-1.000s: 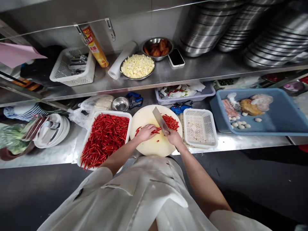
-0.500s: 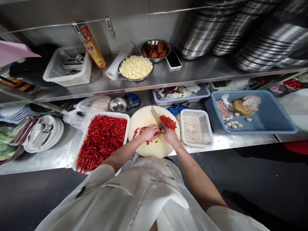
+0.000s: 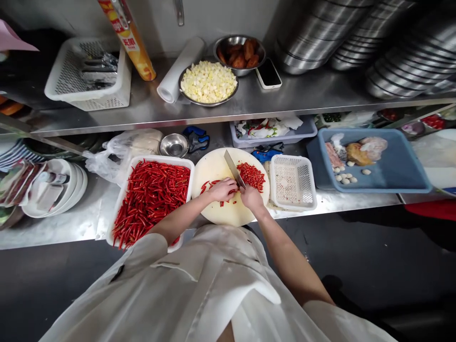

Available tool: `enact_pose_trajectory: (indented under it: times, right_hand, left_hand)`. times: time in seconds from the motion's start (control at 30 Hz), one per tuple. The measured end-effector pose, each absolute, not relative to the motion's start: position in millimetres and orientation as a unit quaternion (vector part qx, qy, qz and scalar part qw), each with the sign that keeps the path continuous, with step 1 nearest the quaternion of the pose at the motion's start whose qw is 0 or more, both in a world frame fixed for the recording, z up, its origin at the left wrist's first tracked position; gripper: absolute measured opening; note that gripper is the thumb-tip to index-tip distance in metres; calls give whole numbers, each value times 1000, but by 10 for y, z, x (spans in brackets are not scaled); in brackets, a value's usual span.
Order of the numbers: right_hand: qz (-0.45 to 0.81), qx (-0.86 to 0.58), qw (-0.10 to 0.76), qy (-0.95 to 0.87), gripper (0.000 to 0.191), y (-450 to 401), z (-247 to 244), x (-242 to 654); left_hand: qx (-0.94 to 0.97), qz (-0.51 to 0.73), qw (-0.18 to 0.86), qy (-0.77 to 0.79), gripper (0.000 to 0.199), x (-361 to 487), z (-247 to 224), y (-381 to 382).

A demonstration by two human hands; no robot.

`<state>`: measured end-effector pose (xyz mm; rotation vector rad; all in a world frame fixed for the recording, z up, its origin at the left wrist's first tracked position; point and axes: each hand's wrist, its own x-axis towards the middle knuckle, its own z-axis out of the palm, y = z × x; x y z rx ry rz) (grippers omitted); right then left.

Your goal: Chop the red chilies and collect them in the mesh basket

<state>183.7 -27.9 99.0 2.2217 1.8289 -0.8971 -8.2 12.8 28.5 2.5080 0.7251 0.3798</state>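
from here i see room for a hand along the cutting board's point(image 3: 230, 218) near edge, left hand point(image 3: 225, 190), right hand point(image 3: 252, 197) and knife point(image 3: 233, 166) blocking its middle, chili tub point(image 3: 191, 176) crowding its left edge, white basket point(image 3: 289, 183) its right, shelf point(image 3: 256, 102) above the bench's point(image 3: 96, 209) back edge

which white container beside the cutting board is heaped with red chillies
The white tub left of the cutting board; the perforated basket right of it shows only specks.

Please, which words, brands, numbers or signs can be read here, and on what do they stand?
"无限", on the tall orange tube.
Red logo higher on it: too blurred to read.
Packets at the left: any print is too small.
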Motion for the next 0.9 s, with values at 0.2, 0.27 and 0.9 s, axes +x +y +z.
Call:
enact_pose_trajectory:
  times: [0.2, 0.27, 0.9]
  right_hand:
    - [-303, 729, 74, 609, 43, -310, 984, 1772]
    - [-297, 738, 74, 602, 44, -330, 962, 1739]
    - [-283, 740, 82, 605, 45, -251, 1008, 1586]
  left_hand:
    - [923, 144, 244, 261, 12, -170, 303, 118]
    - [923, 141, 243, 263, 12, -196, 303, 114]
    - [917, 150, 222, 295, 11, -220, 275, 79]
